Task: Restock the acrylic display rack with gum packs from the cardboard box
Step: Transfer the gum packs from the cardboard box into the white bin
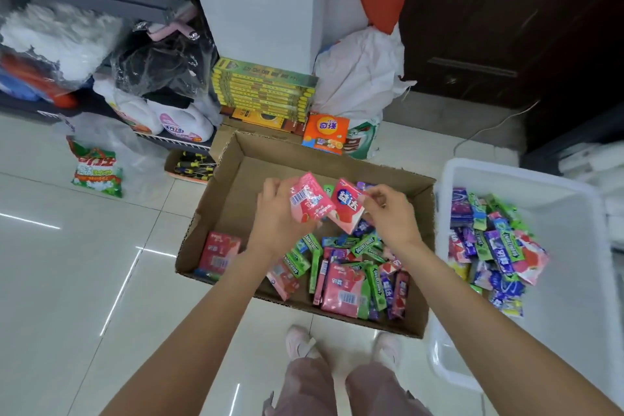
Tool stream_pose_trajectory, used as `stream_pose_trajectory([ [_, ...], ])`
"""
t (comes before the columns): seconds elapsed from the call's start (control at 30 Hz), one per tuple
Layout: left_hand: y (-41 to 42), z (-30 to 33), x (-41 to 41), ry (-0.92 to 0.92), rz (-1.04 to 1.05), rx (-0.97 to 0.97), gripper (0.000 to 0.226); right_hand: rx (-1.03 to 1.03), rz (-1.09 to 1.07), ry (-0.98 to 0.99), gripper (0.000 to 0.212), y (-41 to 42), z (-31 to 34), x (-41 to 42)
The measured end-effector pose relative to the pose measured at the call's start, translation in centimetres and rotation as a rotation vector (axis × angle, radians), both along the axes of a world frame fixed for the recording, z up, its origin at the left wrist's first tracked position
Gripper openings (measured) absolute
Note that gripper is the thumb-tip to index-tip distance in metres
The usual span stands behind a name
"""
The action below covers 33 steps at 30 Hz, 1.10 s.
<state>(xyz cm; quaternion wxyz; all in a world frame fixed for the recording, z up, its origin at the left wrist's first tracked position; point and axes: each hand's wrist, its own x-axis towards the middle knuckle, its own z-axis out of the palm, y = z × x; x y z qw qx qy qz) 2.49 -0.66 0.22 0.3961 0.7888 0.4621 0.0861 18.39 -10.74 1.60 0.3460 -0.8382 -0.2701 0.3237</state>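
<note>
An open cardboard box (pixel 236 176) lies on the floor in front of me, with several pink, green and purple gum packs (pixel 351 273) heaped in its near right part. Above the box my left hand (pixel 273 213) grips a pink gum pack (pixel 309 201), barcode side up. My right hand (pixel 388 213) pinches the edge of a second pink gum pack (pixel 347 206), which touches the first. A lone pink pack (pixel 219 252) lies at the box's near left. No acrylic rack is in view.
A white plastic bin (pixel 574 297) at the right holds several more gum packs (pixel 493 246). Beyond the box stand stacked yellow-green boxes (pixel 263 91), detergent bottles (pixel 175 121), an orange packet (pixel 326 133) and a white bag. A green-white bag (pixel 98 172) lies on the tiled floor at left. My feet are below the box.
</note>
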Motion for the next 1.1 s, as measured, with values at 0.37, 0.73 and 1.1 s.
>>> stream_pose_trajectory([
  [0.37,-13.6,2.1,18.0,0.059,-0.417,0.146,0.081,0.112,-0.434,-0.044,0.015,-14.8,0.1,14.7],
  [0.73,-18.7,-1.2,25.0,0.42,-0.431,0.442,0.063,-0.173,0.029,-0.244,0.042,-18.9,-1.7,20.3],
  [1.1,-14.8,2.5,12.2,0.124,0.059,0.379,0.035,0.128,0.393,-0.28,0.037,-12.1,1.2,10.7],
])
